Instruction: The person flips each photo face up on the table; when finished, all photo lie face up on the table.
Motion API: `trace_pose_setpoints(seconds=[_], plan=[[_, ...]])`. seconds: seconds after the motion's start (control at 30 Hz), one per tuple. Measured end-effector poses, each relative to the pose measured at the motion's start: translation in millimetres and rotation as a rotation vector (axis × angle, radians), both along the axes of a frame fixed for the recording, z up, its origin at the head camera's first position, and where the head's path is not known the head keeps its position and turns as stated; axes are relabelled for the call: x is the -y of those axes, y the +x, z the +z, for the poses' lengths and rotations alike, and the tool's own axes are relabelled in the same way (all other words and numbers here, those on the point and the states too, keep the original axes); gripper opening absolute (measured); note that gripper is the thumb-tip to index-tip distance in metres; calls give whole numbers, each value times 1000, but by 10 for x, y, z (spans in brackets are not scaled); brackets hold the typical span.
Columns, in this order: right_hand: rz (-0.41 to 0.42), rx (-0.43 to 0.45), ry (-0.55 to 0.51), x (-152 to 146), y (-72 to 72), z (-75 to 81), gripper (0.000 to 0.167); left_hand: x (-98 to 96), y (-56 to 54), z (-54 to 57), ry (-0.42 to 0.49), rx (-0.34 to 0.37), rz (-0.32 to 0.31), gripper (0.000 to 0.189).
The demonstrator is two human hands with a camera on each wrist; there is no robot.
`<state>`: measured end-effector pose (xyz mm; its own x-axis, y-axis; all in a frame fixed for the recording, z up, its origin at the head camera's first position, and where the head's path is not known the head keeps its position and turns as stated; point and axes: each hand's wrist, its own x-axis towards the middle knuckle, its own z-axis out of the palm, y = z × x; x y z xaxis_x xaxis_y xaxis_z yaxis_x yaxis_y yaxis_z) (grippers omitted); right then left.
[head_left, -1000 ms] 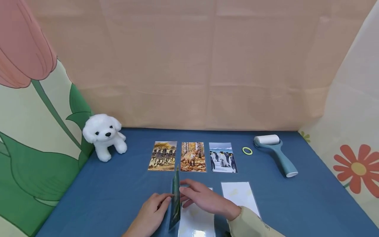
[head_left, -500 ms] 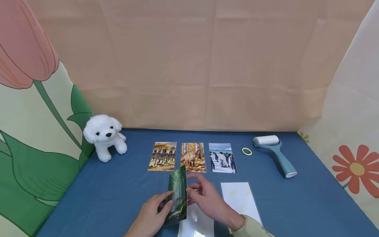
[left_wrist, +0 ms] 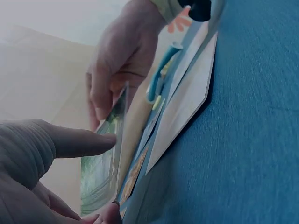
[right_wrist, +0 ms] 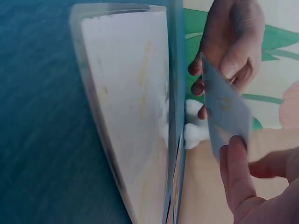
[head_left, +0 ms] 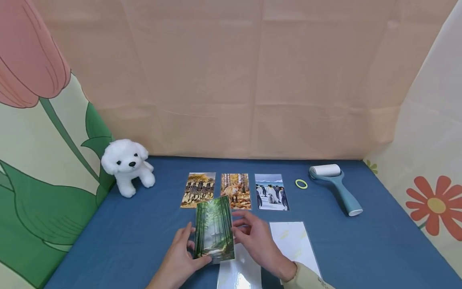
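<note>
A glossy picture card of a green forest is held up, tilted, between both hands, its picture toward the head camera. My left hand grips its lower left part, thumb at the bottom edge and fingers along the left side. My right hand has its thumb and fingers at the right edge. In the right wrist view, right fingertips lie against the card's pale back, which bears a faint yellow mark. Below lies a white card in a clear sleeve, partly covered by the forest card and right hand.
Behind lie a zebra card, a fox card and a penguin card. Another white card lies right. Farther out are a green ring, a lint roller and a white plush dog.
The forest card has turned from edge-on to showing its picture to the head camera. The left hand has shifted to its lower left part; the right hand has moved slightly right.
</note>
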<state>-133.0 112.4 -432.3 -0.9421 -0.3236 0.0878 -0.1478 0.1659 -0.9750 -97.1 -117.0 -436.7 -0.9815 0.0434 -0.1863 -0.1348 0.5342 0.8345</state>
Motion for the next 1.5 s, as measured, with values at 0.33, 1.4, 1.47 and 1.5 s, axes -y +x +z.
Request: trace_pose_setpoints(seconds=[0.33,1.4,1.47,1.5], plan=[[117,-20,196,20,25,6,79,79,-6,-6,90,-2,-11,127],[182,-109,514,152,119,-32,103,299,41,-9,-234,-34,-84,103],[184,-96,536,189,124,-26,103,334,31,-2,-253,-12,-98,103],[186,-88,552,208,127,-24,102,352,26,-1,-269,-4,-107,102]])
